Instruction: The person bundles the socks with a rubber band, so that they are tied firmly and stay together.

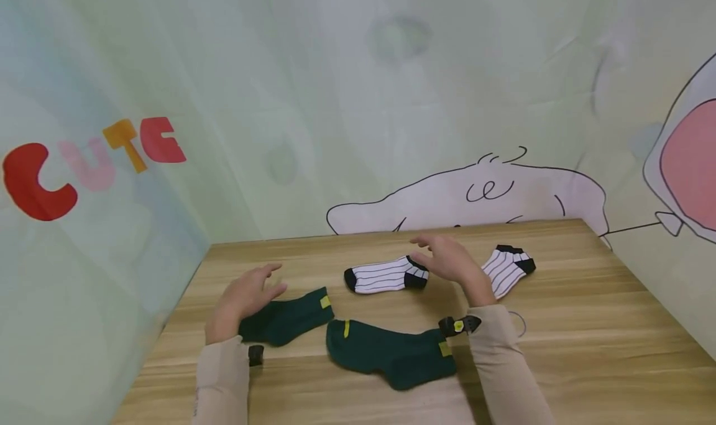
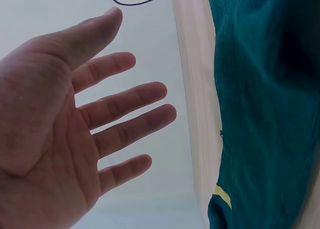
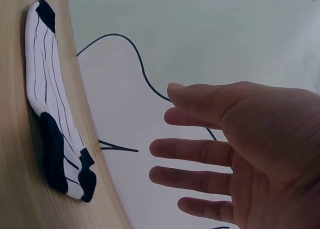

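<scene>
My left hand hovers over the toe end of a dark green sock with a yellow patch at its cuff. Its fingers are spread and nearly straight in the left wrist view, holding nothing. My right hand is raised beside the black cuff and heel of a white sock with black stripes. In the right wrist view its fingers extend without touching that sock. A second green sock lies nearer me, between the forearms. Another striped sock lies right of the right hand, partly hidden by the wrist.
The socks lie on a wood-grain table. Printed fabric walls stand along its back and sides. A thin ring-like loop shows beside the right sleeve. Each wrist wears a small black strap device.
</scene>
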{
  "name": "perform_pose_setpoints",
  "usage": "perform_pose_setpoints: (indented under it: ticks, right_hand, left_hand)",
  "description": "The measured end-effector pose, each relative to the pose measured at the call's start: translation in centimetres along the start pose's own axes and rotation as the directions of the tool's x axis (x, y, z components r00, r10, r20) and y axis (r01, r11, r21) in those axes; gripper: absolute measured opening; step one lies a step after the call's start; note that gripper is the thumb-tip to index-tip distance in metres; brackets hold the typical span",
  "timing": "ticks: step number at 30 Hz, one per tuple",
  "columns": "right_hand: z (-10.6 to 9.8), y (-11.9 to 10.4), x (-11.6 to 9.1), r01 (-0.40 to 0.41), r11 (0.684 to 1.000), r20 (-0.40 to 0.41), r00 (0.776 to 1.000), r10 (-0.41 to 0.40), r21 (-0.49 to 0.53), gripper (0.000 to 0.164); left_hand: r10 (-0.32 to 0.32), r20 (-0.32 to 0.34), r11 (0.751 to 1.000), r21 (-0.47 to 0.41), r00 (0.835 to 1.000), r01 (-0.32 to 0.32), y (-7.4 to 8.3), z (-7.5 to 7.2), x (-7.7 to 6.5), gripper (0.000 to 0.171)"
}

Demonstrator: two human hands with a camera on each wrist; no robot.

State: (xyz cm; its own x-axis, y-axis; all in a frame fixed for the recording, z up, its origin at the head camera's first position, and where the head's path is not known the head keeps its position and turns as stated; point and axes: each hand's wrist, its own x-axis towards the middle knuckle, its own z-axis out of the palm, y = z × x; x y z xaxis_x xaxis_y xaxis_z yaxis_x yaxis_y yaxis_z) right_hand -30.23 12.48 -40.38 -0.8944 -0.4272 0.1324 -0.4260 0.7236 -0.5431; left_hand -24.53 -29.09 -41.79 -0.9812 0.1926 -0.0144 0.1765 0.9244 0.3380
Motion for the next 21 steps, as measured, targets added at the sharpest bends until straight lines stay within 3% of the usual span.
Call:
perform_pose_setpoints:
  ticks: [6, 21]
  right_hand:
    - [0.6, -0.9, 0.5, 0.071, 0.996, 0.032, 0.997, -0.073, 0.049, 0.040]
    - [2.2, -2.3, 1.0, 0.134, 0.990, 0.075, 0.988, -0.138, 0.050, 0.040]
  left_hand:
    - [-0.013, 0.030, 1.000, -0.020, 0.999, 0.014, -0.5, -0.3, -0.3, 0.058]
    - [-0.026, 0.088, 0.996, -0.077, 0.996, 0.033, -1.0, -1.1, -1.3, 0.057]
